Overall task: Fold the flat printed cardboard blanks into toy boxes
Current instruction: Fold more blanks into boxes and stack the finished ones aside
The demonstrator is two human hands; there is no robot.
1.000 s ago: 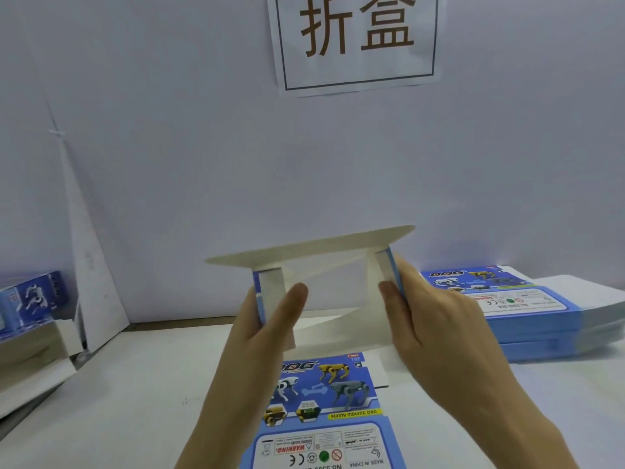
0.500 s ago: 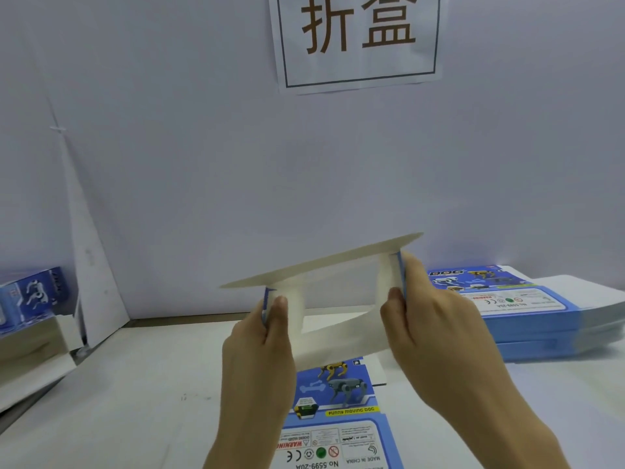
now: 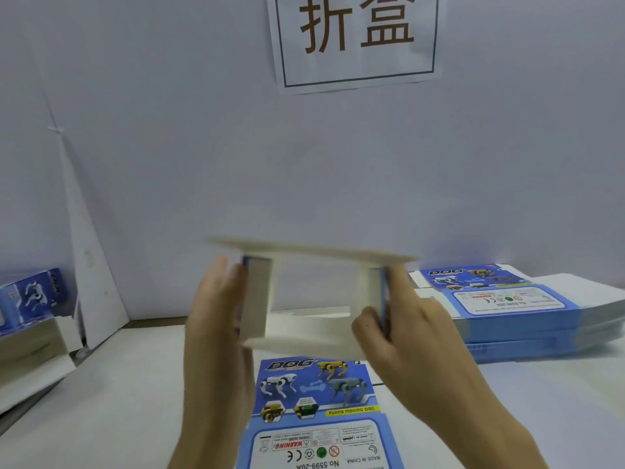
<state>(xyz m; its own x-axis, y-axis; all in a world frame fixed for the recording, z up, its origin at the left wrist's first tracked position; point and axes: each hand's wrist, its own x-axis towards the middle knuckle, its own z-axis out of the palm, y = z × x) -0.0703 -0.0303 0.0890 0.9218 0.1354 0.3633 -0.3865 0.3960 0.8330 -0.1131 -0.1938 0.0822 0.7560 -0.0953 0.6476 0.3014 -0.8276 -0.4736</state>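
White table [image 3: 118, 401] with flat blanks [image 3: 314, 401], raised half-opened box [image 3: 314, 252], left hand [image 3: 216, 326] seemingly flat against one wall, right hand [image 3: 412, 340] pinching the other.

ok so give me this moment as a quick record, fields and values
held item: half-opened box, raised above the table, see-through end to end
left hand: fingers straight, flat against the box's left wall
right hand: thumb and fingers pinch the right wall
below: flat blank, printed side up, on the table
right side: stack of blanks
left side: folded boxes
wall: paper sign
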